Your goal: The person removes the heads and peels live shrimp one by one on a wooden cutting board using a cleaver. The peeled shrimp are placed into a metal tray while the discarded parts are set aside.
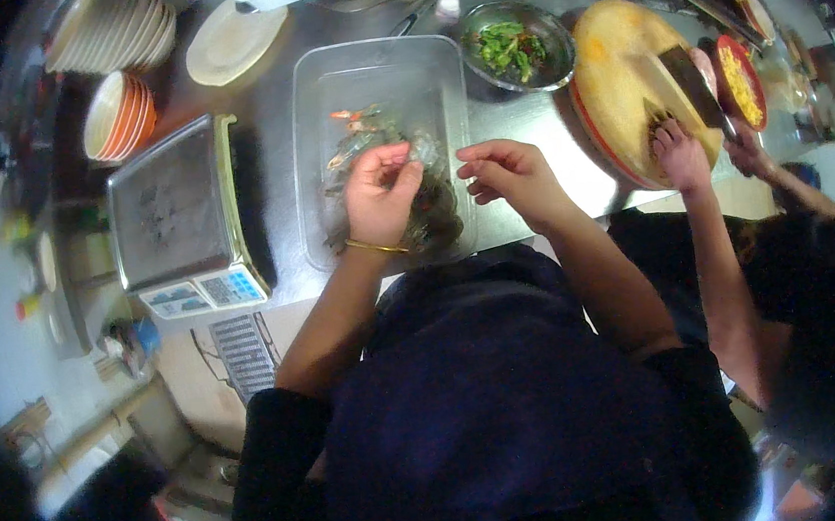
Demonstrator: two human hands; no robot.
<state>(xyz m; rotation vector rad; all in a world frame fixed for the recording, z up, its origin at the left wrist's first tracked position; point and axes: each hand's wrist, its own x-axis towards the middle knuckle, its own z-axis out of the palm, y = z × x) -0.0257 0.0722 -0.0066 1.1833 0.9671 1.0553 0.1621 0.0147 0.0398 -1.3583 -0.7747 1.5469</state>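
In front of me stands a clear plastic tub [376, 54] holding raw shrimp [354, 146], some with orange tips, and a dark heap of them [437, 217] nearer my body. My left hand [383, 188], with a gold bangle at its wrist, is over the tub. Its thumb and index finger are bent towards each other. A pale, translucent piece [425, 148] shows by those fingertips; whether they grip it is unclear. Over the tub's right rim, my right hand [503, 173] has its fingers curled and slightly apart, with nothing visible between them.
To the left are a weighing scale [167, 202], stacked orange bowls [121, 119] and plates [112, 30]. A metal bowl of greens [514, 48] sits beyond my right hand. At right, a co-worker's hands [681, 152] work with a cleaver [694, 83] at a round chopping board [614, 68].
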